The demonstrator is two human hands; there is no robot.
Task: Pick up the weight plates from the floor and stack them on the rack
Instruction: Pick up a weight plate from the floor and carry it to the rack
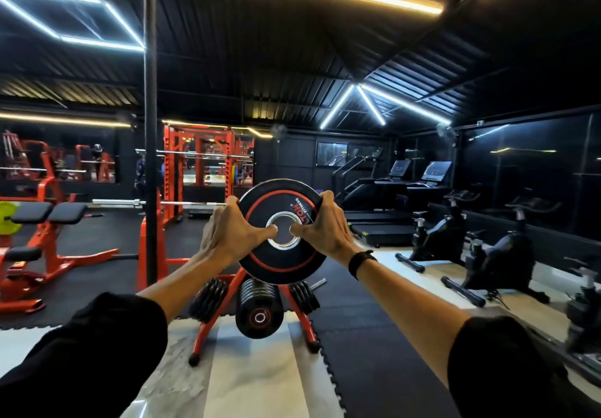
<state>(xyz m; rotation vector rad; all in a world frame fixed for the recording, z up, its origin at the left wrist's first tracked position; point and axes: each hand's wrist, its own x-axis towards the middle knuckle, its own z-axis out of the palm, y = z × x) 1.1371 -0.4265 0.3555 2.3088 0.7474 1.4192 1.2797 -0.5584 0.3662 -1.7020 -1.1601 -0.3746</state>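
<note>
1. Left hand (229,233): fingers are curled over the upper left rim of the plate and the thumb is hooked at the edge of the centre hole, so the plate is clamped on this side.
2. Weight plate (282,231): black with a red ring and a metal-lined hole; it is held upright in the air, face toward the camera, above the rack and clear of it.
3. Right hand (325,230): the same hold is mirrored, fingers over the upper right rim, thumb at the hole. A dark wristband (361,263) is worn on this arm.
4. Step in hand, as judged: the plate is being carried to the rack. The hole should be lined up squarely with a free peg before the plate is pushed on; thumbs are best drawn out of the hole first, and fingers kept off the back face, lest they be pinched against plates already loaded.
5. Rack (227,307): a red frame standing on the floor directly below the plate. A stack of plates (259,307) is already loaded on the near peg, with smaller stacks on either side and a bare peg end (318,284) showing at the right.
6. Floor: pale tile (257,375) under the rack, bordered by black interlocking mats (367,352).
7. Room: red benches (48,232) at the left, a black pillar (150,124), a red squat cage (198,170) behind, treadmills (406,196) and exercise bikes (497,255) at the right, strip lights on a dark ceiling.
</note>
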